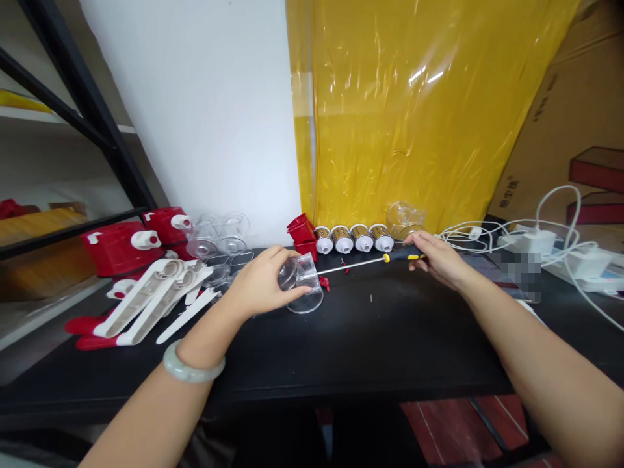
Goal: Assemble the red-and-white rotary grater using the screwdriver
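Note:
My left hand (266, 283) is closed around a clear plastic part (306, 300) with a round flange, tilted on its side just over the black table. In my right hand (431, 257) is a screwdriver (402, 254) with a black and yellow handle, held level. Its long metal shaft points left, and the tip meets the clear part or lies just beside it; I cannot tell which. Below the shaft are a small red piece (324, 283) and a tiny metal pin (371, 298) on the table.
Several grater drums (363, 238) stand in a row at the back beside red hoppers (303, 237). White handles with red ends (141, 305), red housings (121, 247) and clear parts (221, 237) crowd the left. White cables and a power strip (585, 263) lie at right.

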A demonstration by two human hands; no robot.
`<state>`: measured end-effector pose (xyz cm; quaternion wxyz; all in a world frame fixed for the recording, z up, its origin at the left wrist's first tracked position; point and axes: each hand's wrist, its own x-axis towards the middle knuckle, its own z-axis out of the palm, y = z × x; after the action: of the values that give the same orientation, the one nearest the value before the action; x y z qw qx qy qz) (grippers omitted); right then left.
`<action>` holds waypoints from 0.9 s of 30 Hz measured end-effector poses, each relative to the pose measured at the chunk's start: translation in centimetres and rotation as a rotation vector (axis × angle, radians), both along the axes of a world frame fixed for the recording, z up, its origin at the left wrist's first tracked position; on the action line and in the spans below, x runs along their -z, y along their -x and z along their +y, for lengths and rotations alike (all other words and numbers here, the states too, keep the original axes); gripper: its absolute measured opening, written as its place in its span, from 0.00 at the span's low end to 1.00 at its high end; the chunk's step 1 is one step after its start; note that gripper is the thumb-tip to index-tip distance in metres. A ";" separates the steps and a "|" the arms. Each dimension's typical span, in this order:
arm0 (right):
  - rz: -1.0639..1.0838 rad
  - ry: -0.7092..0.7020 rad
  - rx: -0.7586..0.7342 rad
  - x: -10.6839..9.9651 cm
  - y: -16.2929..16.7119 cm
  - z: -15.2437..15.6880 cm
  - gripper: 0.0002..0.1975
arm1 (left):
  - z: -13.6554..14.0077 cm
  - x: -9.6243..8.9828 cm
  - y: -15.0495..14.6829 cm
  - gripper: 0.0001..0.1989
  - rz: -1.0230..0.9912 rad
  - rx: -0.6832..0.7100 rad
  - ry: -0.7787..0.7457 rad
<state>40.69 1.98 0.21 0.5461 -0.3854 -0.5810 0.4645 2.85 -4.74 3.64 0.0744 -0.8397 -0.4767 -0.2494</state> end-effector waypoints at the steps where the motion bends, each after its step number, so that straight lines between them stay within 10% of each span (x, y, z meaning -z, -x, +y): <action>1: -0.014 0.013 0.004 0.1 -0.1 0.1 0.17 | 0.0 0.0 0.0 0.32 0.001 0.001 -0.001; 27: 0.034 0.037 -0.083 0.6 -0.2 0.6 0.19 | -0.2 -0.2 -0.1 0.31 -0.032 -0.004 0.025</action>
<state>40.92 2.56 -0.36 0.5287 -0.3632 -0.5784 0.5040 2.94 -4.90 3.81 0.0566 -0.8355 -0.4826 -0.2566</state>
